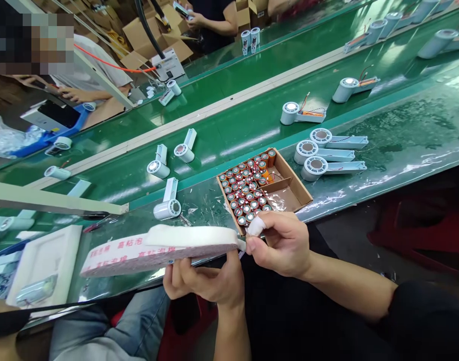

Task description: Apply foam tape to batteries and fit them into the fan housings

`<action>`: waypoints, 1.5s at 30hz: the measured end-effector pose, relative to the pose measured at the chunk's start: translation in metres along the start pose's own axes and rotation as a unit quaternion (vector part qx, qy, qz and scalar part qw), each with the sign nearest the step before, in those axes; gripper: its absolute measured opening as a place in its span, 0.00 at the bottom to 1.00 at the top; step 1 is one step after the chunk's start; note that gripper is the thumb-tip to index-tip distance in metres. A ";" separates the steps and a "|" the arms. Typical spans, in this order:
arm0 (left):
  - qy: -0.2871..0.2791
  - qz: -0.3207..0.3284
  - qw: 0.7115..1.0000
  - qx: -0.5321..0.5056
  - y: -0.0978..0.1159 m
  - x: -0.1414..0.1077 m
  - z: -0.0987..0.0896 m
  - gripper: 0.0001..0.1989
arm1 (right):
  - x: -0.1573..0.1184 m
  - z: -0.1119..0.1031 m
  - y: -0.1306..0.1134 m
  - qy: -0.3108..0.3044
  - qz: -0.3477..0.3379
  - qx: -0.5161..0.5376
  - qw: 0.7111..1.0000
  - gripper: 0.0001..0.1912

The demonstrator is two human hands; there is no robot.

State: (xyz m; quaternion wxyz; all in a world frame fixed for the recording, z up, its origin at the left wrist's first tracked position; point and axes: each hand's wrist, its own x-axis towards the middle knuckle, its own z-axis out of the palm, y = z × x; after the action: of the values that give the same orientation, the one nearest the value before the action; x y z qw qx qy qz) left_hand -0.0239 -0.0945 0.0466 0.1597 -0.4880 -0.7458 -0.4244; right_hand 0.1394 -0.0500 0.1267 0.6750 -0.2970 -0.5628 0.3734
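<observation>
My left hand [208,281] grips a large roll of foam tape [124,253] from below, its fingers bent against the lower side. The roll is white with red printed characters on its liner. At its right end, my right hand [284,245] pinches the loose end of the tape between thumb and forefinger; a white wrap [256,226] covers one of its fingertips. Just beyond the hands lies a cardboard box [299,193] with upright orange battery cells [246,189] and their thin wires. To its right rest three light-blue fan-like housings [315,167] with long open handles.
More housings [168,207] stand on the green conveyor belt [221,135] and along the bench. A pale metal bar [63,200] juts in from the left, above a white foam tray [65,265]. Co-workers [214,25] sit opposite; another person's legs [135,326] are at my left.
</observation>
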 end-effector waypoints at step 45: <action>0.092 0.201 0.975 0.022 0.016 0.016 0.002 0.36 | 0.009 -0.008 -0.006 -0.011 -0.076 -0.193 0.978 0.06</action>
State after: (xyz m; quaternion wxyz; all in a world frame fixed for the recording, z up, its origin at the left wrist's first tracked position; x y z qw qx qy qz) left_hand -0.0172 -0.0811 0.0639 0.3207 -0.5828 -0.6237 -0.4104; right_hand 0.1490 -0.0453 0.1347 0.6252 -0.3738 -0.6525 0.2088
